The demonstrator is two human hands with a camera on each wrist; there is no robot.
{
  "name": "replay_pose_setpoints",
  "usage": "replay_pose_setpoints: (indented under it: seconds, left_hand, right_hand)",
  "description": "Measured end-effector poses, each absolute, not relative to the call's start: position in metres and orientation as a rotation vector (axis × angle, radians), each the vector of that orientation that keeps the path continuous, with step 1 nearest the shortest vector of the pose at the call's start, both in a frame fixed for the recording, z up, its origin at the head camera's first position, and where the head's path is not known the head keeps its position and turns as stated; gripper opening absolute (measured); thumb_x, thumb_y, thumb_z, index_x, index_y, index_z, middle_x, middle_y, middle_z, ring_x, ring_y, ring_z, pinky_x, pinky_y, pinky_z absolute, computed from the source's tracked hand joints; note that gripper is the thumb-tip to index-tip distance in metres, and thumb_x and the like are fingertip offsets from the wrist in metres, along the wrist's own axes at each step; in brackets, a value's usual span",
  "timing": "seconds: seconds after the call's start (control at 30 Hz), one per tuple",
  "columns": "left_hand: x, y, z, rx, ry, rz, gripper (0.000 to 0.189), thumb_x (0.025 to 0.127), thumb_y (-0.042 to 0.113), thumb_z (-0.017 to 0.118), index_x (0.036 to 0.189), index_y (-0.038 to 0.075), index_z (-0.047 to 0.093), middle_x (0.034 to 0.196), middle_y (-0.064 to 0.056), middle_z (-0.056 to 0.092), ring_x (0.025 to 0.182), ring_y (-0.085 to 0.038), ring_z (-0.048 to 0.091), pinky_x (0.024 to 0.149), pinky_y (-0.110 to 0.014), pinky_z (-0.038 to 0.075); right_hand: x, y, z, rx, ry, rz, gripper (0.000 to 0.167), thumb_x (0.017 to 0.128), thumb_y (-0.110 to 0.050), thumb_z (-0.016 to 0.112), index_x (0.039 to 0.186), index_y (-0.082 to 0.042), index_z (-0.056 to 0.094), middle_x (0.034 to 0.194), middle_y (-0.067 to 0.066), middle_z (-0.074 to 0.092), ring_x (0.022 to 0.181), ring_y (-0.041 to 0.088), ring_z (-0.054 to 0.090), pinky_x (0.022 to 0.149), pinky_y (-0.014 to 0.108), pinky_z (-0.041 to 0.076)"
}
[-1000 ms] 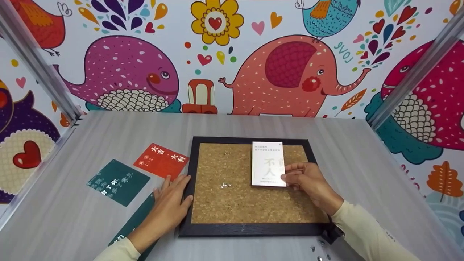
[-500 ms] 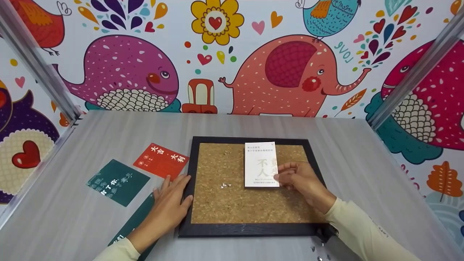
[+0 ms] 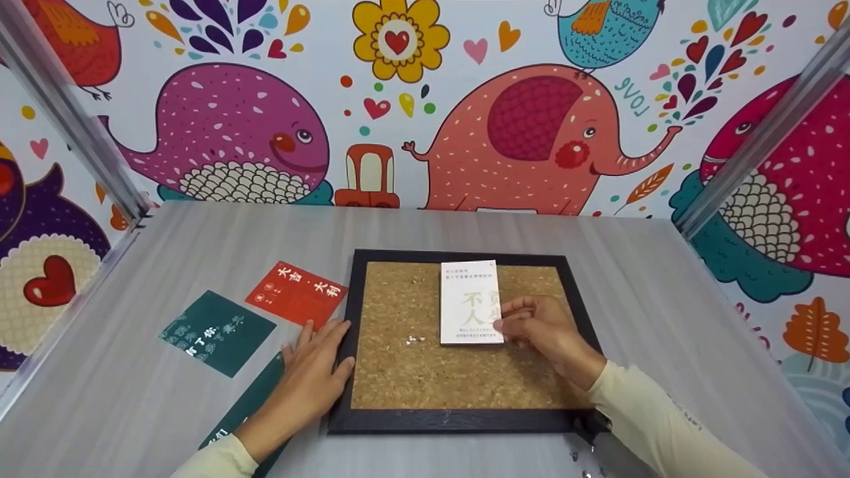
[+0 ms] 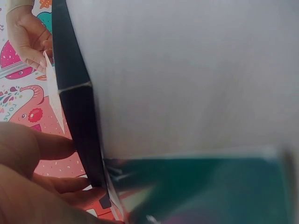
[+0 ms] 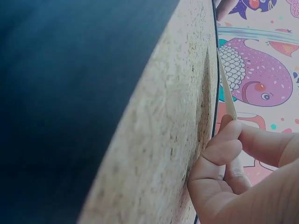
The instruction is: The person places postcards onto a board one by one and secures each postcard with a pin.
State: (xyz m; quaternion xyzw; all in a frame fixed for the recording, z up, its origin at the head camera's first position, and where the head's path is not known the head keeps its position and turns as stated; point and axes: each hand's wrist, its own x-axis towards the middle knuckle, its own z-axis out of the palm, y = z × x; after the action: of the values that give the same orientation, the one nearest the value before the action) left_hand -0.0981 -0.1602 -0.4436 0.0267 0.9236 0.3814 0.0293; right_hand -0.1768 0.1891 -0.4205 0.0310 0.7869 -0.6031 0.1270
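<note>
My right hand (image 3: 550, 337) pinches a white card (image 3: 461, 289) with printed characters by its lower right edge, over the cork board (image 3: 431, 378). Seen edge-on in the right wrist view, the card (image 5: 227, 88) tilts away from the cork between thumb and fingers. Along the black frame's left side lies my left hand (image 3: 311, 375), its fingers extended and touching the frame. A dark green card (image 3: 242, 406) is partly covered by that hand and forearm. Another green card (image 3: 218, 333) and a red card (image 3: 295, 295) lie left of the board.
Small shiny metal pieces (image 3: 416, 340) sit on the cork, left of the white card. Several small metal pins (image 3: 587, 474) lie on the table below the frame's lower right corner. A printed cartoon wall (image 3: 372, 106) stands behind the table.
My right hand has carried the white card leftward over the cork board. The left hand stays at the frame, and the cards on the table have not moved.
</note>
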Motion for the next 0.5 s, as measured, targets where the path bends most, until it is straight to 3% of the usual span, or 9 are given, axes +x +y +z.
replay_pose_setpoints:
  seconds: [0.5]
  left_hand:
    - [-0.098,-0.16,-0.445,0.093,2.867,1.185,0.061,0.102,0.003,0.073,0.159,-0.005,0.052,0.166,-0.03,0.047,0.162,-0.06,0.016,0.117,-0.089,-0.004]
  right_hand:
    - [-0.181,0.178,-0.422,0.034,2.254,-1.787,0.024,0.094,0.001,0.078,0.114,0.008,0.067,0.082,0.007,0.07,0.068,0.013,0.061,0.055,0.023,0.047]
